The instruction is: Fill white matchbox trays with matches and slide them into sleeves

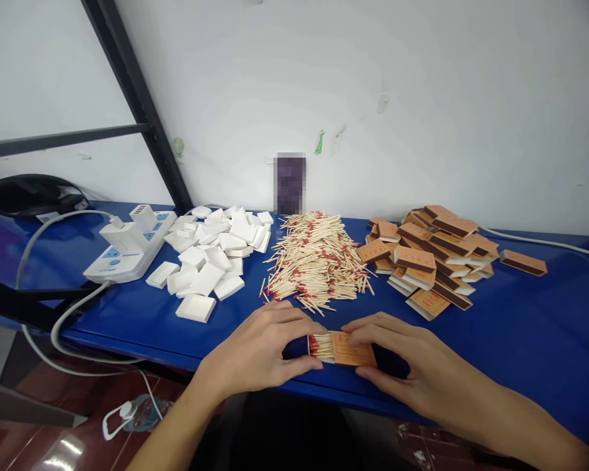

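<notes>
Near the table's front edge lies a half-open matchbox, its orange sleeve [349, 349] covering the right part of a white tray filled with red-tipped matches [322, 347]. My left hand [269, 343] grips the tray's left end between thumb and fingers. Around the sleeve, the thumb and fingers of my right hand [407, 360] are closed. Just behind the hands rises a heap of loose matches [319, 261]. White empty trays [209, 268] are piled to its left. On its right is a stack of orange matchbox sleeves [427, 248] with dark striking sides.
A white power strip [127, 252] with plugged-in adapters and cables sits at the left, beside a black metal rack post [147, 111]. One sleeve [523, 262] lies apart at the right. A pixelated dark object [290, 184] leans on the wall. A plastic bottle [144, 412] is on the floor.
</notes>
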Demonstrator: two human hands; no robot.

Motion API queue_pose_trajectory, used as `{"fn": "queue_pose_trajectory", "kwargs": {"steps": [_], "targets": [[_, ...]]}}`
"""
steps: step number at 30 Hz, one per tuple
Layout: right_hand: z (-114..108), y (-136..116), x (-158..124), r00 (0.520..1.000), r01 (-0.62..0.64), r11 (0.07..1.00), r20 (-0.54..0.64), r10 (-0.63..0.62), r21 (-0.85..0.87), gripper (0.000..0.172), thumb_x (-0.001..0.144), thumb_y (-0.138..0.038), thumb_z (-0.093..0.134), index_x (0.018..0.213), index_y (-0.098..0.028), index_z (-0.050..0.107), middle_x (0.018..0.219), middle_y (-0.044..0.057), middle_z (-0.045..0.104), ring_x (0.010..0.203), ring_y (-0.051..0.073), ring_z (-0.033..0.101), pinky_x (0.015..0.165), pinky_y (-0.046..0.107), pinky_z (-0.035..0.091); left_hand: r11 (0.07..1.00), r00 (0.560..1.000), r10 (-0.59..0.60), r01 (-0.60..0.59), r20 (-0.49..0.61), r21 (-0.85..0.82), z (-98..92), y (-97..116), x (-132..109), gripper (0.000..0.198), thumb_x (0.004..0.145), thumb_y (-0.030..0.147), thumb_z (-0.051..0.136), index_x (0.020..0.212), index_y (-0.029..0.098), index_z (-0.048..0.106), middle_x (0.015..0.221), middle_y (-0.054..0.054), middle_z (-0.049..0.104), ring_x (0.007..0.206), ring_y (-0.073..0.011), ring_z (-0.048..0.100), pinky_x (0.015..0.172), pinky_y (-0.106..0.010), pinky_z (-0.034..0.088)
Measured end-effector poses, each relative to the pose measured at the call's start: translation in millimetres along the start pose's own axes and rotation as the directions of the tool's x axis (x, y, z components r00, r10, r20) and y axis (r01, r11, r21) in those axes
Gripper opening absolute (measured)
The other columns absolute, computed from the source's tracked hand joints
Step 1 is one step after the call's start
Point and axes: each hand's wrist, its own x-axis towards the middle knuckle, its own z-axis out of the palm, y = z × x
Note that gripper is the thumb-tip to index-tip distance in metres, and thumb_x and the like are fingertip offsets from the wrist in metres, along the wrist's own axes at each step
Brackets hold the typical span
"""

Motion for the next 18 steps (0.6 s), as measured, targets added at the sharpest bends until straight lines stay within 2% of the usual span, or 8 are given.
{"fn": "queue_pose_trajectory", "kwargs": {"steps": [6,10,13,15,18], "targets": [[4.7,-5.0,7.1,0.999,0.047,0.999,-0.001,-0.047,0.009,0.022,0.09,-0.019,0.06,0.11,-0.026,0.065,0.114,0.005,0.068,0.104,0.021,0.065,0.088,0.035,0.057,1.0,1.0,0.018,-0.018,-0.012,-0.01,0.8,-0.8,0.1,0.034,0.089,0.042,0.069,0.117,0.022,0.066,0.109,-0.004,0.072,0.101,-0.02,0.065,0.095,-0.035,0.044],[10.7,-7.2,12.9,0.993,0.115,0.993,-0.005,-0.115,0.006,0.026,0.09,-0.016,0.06,0.113,-0.026,0.063,0.117,0.006,0.067,0.108,0.021,0.063,0.091,0.036,0.056,1.0,0.997,0.017,-0.015,-0.072,0.02,2.7,-2.0,0.2,0.046,0.082,0.05,0.072,0.116,0.021,0.064,0.103,-0.003,0.072,0.096,-0.0195,0.064,0.091,-0.032,0.045],[13.2,-6.8,14.5,0.99,0.139,0.99,-0.028,-0.139,-0.002,0.027,0.089,-0.014,0.059,0.113,-0.025,0.063,0.118,0.007,0.067,0.109,0.021,0.063,0.091,0.037,0.056,0.994,0.99,-0.042,0.056,-0.134,0.095,2.6,-2.6,1.0,0.048,0.074,0.062,0.073,0.091,0.018,0.065,0.084,-0.001,0.066,0.081,-0.0185,0.06,0.074,-0.029,0.043],[14.2,-6.6,14.8,0.988,0.147,0.989,-0.038,-0.147,-0.002,0.025,0.09,-0.014,0.059,0.112,-0.024,0.063,0.117,0.008,0.068,0.109,0.021,0.063,0.09,0.036,0.057,0.99,0.992,-0.055,0.069,-0.111,0.126,1.6,-2.6,1.7,0.049,0.073,0.065,0.071,0.072,0.017,0.061,0.072,0.001,0.059,0.071,-0.016,0.054,0.067,-0.027,0.038],[17.0,-7.1,15.3,0.984,0.17,0.985,-0.052,-0.169,0.012,0.024,0.09,-0.014,0.06,0.112,-0.024,0.063,0.117,0.008,0.068,0.109,0.021,0.063,0.09,0.035,0.057,0.997,0.999,-0.03,0.031,-0.011,0.074,-0.2,-2.2,1.9,0.044,0.077,0.06,0.069,0.071,0.017,0.065,0.069,0.003,0.058,0.068,-0.0132,0.052,0.069,-0.027,0.036]]}}
